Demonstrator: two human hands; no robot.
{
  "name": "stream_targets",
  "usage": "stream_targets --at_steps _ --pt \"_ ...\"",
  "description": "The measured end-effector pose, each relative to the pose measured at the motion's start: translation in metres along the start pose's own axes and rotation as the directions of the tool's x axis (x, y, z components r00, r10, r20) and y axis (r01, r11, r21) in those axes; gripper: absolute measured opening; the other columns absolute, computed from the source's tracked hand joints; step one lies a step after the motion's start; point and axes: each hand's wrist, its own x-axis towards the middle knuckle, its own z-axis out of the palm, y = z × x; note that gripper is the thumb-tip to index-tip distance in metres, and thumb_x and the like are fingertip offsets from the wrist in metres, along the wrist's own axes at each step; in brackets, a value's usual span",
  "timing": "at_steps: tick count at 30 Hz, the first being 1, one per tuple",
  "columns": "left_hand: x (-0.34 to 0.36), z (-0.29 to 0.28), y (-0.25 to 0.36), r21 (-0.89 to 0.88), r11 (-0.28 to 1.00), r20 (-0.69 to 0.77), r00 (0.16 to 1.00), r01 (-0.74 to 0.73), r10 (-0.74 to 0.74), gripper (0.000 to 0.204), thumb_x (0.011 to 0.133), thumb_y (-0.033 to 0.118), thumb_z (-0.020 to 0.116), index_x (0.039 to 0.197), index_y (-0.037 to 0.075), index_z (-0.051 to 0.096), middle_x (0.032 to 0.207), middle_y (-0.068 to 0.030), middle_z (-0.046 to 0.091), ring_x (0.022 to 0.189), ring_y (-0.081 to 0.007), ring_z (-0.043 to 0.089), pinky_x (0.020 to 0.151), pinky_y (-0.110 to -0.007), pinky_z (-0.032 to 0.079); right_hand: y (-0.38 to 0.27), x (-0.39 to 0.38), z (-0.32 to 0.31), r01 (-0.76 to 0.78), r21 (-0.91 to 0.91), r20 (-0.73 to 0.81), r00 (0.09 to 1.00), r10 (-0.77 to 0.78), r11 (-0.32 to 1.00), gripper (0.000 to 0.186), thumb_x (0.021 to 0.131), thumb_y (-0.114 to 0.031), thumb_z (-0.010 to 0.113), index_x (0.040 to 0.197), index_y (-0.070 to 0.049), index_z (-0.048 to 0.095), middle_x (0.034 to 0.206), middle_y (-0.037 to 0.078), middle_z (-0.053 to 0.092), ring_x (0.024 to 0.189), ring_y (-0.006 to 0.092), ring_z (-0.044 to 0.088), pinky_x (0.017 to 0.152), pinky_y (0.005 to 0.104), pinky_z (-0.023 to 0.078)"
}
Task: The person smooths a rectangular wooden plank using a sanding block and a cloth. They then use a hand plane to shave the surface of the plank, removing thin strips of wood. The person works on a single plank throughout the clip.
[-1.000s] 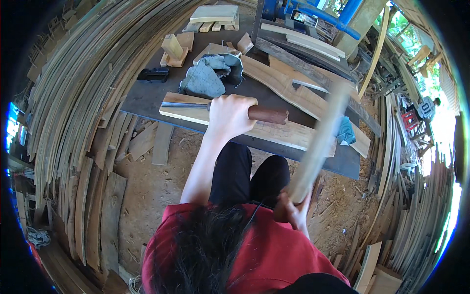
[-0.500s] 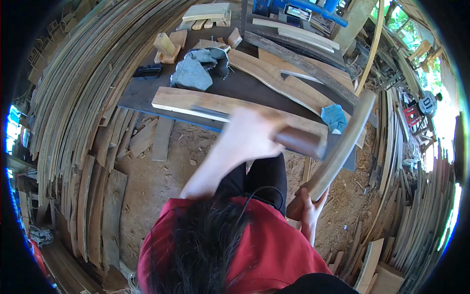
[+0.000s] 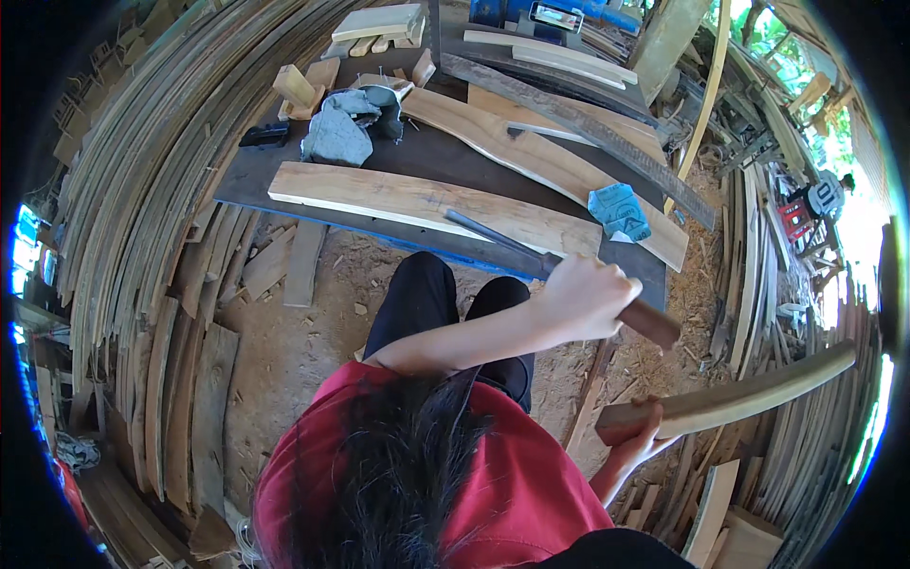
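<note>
My left hand (image 3: 590, 296) is closed around a long chisel (image 3: 652, 324), gripping it where its brown wooden handle meets the dark blade. The blade points up and left over the front edge of a light board (image 3: 427, 201) on the bench; whether it touches the board I cannot tell. Lower on the right, my right hand (image 3: 645, 432) grips the near end of a thick curved piece of wood (image 3: 739, 396). That piece sticks out to the right, away from the bench. Part of the right fingers is hidden beneath it.
On the dark bench (image 3: 242, 180) lie a grey-blue cloth (image 3: 337, 133), a wavy-edged board (image 3: 512, 147), a long dark plank (image 3: 588, 119) and a blue crumpled packet (image 3: 619, 211). Stacked planks (image 3: 161, 171) line the left. A person (image 3: 823, 197) sits far right.
My left hand has moved right and down with the chisel. The curved wood in my right hand has swung from steeply upright to nearly level, and that hand has shifted right and lower.
</note>
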Motion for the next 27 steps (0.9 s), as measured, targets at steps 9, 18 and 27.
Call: stream_targets --at_steps 9,18,27 --pt "0.006 -0.004 -0.025 0.091 0.984 -0.014 0.988 0.155 -0.155 0.016 0.065 0.021 0.066 0.079 0.013 0.063 0.070 -0.0087 0.065 0.069 -0.0282 0.067 0.059 -0.043 0.052 0.024 -0.040 -0.014 -0.304 -0.118 0.382 0.864 0.326 0.945 0.080 0.072 -0.005 0.073 0.136 -0.006 0.025 0.096 0.015 0.058 0.079 0.0249 0.061 0.069 0.0386 0.052" --pt "0.000 -0.002 -0.040 0.131 0.985 -0.086 0.991 0.111 -0.100 0.016 0.065 0.022 0.067 0.077 0.013 0.063 0.068 -0.0080 0.065 0.066 -0.0276 0.066 0.057 -0.043 0.051 0.020 -0.041 0.008 -0.404 -0.185 0.484 0.756 0.441 0.896 0.073 0.073 -0.008 0.073 0.132 -0.007 0.030 0.096 0.014 0.058 0.078 0.0234 0.061 0.068 0.0360 0.053" --pt "-0.016 -0.019 -0.059 0.181 0.967 -0.016 0.983 0.180 -0.181 0.023 0.063 0.022 0.070 0.081 0.012 0.062 0.070 -0.0082 0.065 0.069 -0.0271 0.067 0.060 -0.041 0.052 0.029 -0.023 0.020 -0.323 -0.097 0.372 0.865 0.335 0.941 0.082 0.073 -0.009 0.073 0.137 -0.006 0.023 0.092 0.013 0.058 0.080 0.0231 0.061 0.068 0.0388 0.053"
